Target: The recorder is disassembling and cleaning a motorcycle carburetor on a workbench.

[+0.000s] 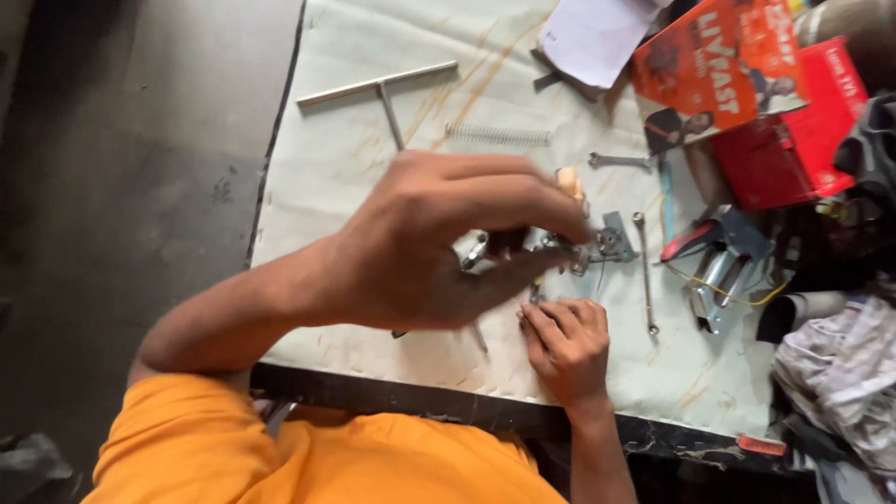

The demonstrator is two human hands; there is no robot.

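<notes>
My left hand [448, 243] is raised above the table, blurred, with fingers and thumb pinched on a small dark and silver metal part [485, 250]. Just past its fingertips lies a small grey metal assembly [611, 241], with a pale wooden handle [569, 182] behind it. My right hand [565, 345] rests on the light table cover [355, 177] near the front edge. Its fingers are curled under, and what lies beneath them is hidden.
A T-handle wrench [383, 89] and a coil spring [499, 135] lie at the back. A small spanner [621, 161] and a long thin wrench [644, 275] lie to the right. Further right are a grey clamp-like tool [723, 266], a red box [784, 140], an orange booklet [719, 65], white paper [593, 37] and a cloth [840, 373].
</notes>
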